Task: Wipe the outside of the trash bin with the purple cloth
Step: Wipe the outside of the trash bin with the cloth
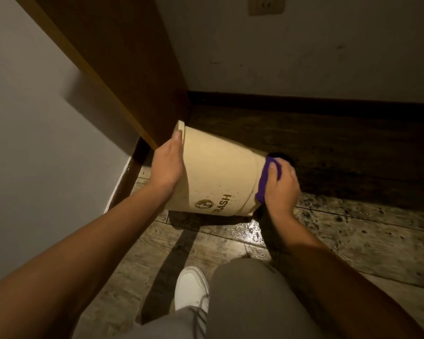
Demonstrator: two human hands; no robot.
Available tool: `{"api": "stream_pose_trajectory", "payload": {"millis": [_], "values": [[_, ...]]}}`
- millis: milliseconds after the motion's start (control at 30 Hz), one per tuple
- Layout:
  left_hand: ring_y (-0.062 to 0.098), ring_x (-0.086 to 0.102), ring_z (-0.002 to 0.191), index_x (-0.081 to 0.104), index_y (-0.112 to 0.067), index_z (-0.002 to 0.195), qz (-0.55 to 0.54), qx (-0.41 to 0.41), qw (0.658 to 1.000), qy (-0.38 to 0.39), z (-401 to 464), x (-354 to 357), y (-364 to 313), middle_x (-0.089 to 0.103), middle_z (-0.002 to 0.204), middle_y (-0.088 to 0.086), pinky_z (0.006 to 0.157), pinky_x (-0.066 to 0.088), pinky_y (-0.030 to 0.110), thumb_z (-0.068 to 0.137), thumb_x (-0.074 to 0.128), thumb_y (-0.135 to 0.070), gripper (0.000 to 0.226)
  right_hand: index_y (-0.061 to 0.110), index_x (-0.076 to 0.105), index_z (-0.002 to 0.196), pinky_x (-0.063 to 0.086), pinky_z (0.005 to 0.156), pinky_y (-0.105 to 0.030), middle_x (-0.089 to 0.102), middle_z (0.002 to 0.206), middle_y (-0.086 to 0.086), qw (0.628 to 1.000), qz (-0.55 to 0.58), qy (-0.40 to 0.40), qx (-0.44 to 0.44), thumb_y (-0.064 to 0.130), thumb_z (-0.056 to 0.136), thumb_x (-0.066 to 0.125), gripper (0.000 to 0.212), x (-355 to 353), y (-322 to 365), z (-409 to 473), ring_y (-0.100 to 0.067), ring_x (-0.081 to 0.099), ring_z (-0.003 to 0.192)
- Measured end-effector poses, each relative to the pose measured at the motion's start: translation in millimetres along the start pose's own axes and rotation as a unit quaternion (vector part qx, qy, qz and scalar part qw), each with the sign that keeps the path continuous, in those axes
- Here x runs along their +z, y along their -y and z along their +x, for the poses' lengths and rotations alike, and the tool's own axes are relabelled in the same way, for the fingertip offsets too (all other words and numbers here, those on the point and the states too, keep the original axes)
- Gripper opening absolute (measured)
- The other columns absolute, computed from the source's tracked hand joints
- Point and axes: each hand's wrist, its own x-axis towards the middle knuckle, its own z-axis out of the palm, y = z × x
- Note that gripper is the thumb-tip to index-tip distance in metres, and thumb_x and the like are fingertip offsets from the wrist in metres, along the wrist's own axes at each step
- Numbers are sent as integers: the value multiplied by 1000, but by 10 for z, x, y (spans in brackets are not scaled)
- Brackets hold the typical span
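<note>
A beige trash bin (218, 174) with "TRASH" printed on it lies tipped on its side above the floor, its rim to the left and its base to the right. My left hand (168, 162) grips the rim end. My right hand (280, 185) presses the purple cloth (267, 177) flat against the bin's base end. Most of the cloth is hidden under my fingers.
A brown wooden panel (123, 69) stands just left of the bin, against a white wall. The wooden floor (353, 231) shows a wet patch under the bin. My knee (250, 297) and white shoe (191, 287) are near the bottom. A dark baseboard (304, 101) runs behind.
</note>
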Motion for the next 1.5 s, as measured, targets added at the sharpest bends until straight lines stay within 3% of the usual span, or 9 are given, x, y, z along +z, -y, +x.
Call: {"api": "stream_pose_trajectory", "payload": {"millis": [233, 400, 533, 633, 733, 900, 1033, 1300, 1500], "values": [[19, 65, 79, 69, -10, 96, 49, 98, 994, 21, 98, 192, -147, 71, 89, 9, 72, 45, 30, 111, 34, -42, 50, 21, 69, 125, 24, 123, -48, 66, 138, -4, 953, 29, 41, -299, 28, 102, 51, 30, 275, 1086, -409, -25, 49, 138], [21, 56, 79, 65, 0, 96, 58, 81, 995, -11, 88, 130, -72, 60, 83, 13, 69, 41, 32, 111, 35, -43, 54, 27, 66, 126, 42, 107, -39, 69, 126, 4, 985, -9, 13, -171, 40, 104, 43, 34, 93, 606, -96, -21, 58, 122], [9, 52, 79, 60, -21, 89, 53, 51, 997, -9, 52, 146, -135, 59, 89, 1, 70, 39, 26, 110, 34, -46, 42, 20, 66, 125, 51, 91, -39, 71, 115, -4, 999, -3, 34, 17, 39, 105, 45, 34, -134, -110, 216, -28, 65, 109], [11, 58, 88, 64, -20, 106, 21, 29, 998, 48, 39, 262, -315, 62, 98, -2, 74, 43, 26, 108, 35, -51, 42, 17, 70, 120, 51, 93, -42, 74, 112, -6, 998, -6, 12, -64, 32, 103, 50, 30, -79, 88, 288, -29, 66, 106], [24, 62, 116, 60, -16, 132, -11, -10, 996, 91, 91, 331, -403, 65, 125, 7, 103, 49, 43, 106, 42, -52, 48, 18, 70, 123, 42, 101, -37, 71, 123, -3, 987, 25, -2, -161, 26, 103, 51, 29, 24, 332, 78, -21, 59, 115], [31, 49, 141, 45, -14, 154, -34, -28, 995, 87, 102, 375, -486, 54, 151, 12, 120, 36, 53, 107, 43, -46, 56, 25, 48, 146, 33, 117, -50, 53, 151, -5, 998, -14, 15, -52, 35, 107, 40, 41, 158, -211, -289, -28, 39, 144], [35, 56, 135, 52, -11, 148, -62, -46, 995, 64, 157, 331, -432, 61, 143, 16, 117, 41, 54, 105, 44, -49, 57, 24, 48, 147, 45, 103, -44, 56, 144, -7, 998, 4, 46, 51, 29, 106, 48, 42, 60, -452, -225, -30, 51, 132], [26, 52, 136, 44, -27, 155, 66, 15, 983, 171, -224, 122, 59, 56, 145, -2, 115, 40, 54, 107, 40, -51, 54, 17, 56, 127, 52, 78, -26, 63, 124, -4, 981, 186, 53, 12, 36, 97, 65, 37, -404, 735, 389, -20, 63, 109], [23, 71, 115, 66, -22, 130, -35, 15, 998, 55, -173, 255, 93, 74, 121, 6, 103, 54, 50, 106, 37, -52, 47, 34, 51, 145, 32, 116, -46, 47, 154, -4, 969, 24, 115, -219, 51, 102, 43, 47, 367, 1204, -316, -26, 42, 141]]}}
